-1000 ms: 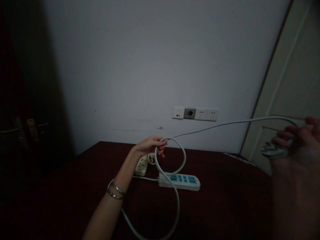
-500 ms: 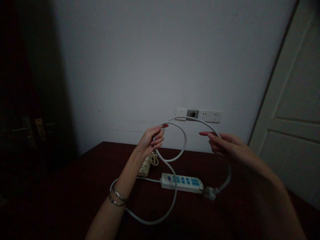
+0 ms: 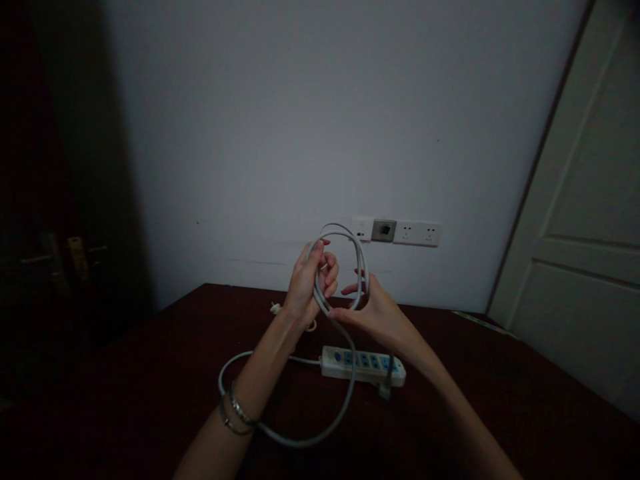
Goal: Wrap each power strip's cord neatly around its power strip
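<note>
A white power cord (image 3: 361, 257) is looped into a small coil above the table. My left hand (image 3: 315, 277) is closed round the coil's left side, thumb on top. At its lower right side, my right hand (image 3: 373, 310) curves round the cord, thumb below and fingers behind. The cord runs down in a wide loop on the table to a white power strip (image 3: 330, 369) with blue sockets. Its plug (image 3: 385, 390) hangs under my right hand, in front of the strip. Behind my left wrist, a cream plug (image 3: 275, 308) shows; the rest there is mostly hidden.
The dark red table (image 3: 170, 373) reaches back to a grey wall (image 3: 250, 133). Wall sockets and switches (image 3: 417, 233) sit low on it. A pale door (image 3: 580, 267) stands at the right, and a dark door with a handle (image 3: 77, 257) at the left.
My right hand has moved left to the coil, bringing its length of cord round into a second turn. The plug has swung left in front of the strip.
</note>
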Tool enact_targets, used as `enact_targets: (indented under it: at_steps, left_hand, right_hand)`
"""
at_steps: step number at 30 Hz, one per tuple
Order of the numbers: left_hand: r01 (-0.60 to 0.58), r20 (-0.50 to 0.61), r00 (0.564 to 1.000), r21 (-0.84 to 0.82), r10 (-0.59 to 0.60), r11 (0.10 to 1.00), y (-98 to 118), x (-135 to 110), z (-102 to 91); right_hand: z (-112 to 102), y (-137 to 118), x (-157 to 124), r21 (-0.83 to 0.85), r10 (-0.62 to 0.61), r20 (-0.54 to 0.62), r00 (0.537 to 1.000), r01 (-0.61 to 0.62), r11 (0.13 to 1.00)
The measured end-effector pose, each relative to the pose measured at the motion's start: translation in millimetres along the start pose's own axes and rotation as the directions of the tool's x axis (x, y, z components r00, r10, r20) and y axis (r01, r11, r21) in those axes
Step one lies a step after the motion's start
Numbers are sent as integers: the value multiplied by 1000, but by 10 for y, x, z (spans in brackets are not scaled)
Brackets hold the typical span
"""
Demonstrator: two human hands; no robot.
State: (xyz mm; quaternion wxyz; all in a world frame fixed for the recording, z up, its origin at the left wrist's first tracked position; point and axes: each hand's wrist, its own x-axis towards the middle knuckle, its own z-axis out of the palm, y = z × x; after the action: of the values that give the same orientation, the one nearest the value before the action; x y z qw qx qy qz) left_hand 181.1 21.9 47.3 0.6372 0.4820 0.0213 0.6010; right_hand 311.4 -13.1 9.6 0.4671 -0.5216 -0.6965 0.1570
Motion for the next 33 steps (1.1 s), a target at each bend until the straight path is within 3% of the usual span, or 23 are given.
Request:
enact_targets:
  at_steps: [9, 13, 19, 23, 25, 28, 30, 33]
  left_hand:
    - [-112, -211, 966, 185, 150, 976, -121, -25, 67]
    - [-145, -212, 954, 290, 211, 946, -161, -8, 29]
    - [-186, -137, 940, 564, 313, 804, -233, 51, -79]
    - [-113, -135, 965, 553, 223, 826, -317, 78, -93]
    - [8, -79, 996, 542, 41, 840, -349, 74, -93]
    - [153, 14, 982, 528, -189, 835, -390, 53, -91]
    - [150, -11, 986, 514, -169, 845, -415, 40, -84]
    - [101, -44, 995, 497, -91, 862, -418, 32, -71]
  right_hand:
    - [168, -96, -43, -119, -31, 9, 999, 32, 992]
    - [161, -127, -70, -168, -59, 28, 998, 63, 984]
    - [69, -52, -48, -205, -120, 26, 992, 122, 971]
    - [59, 9, -7, -165, -83, -30, 996, 77, 983]
    - [61, 17, -1, -165, -88, -40, 995, 80, 983]
    - [72, 10, -5, -189, -97, 1, 995, 96, 977]
    - [86, 10, -7, -219, -106, 15, 994, 107, 970]
    - [105, 19, -1, -270, -184, -61, 981, 161, 949]
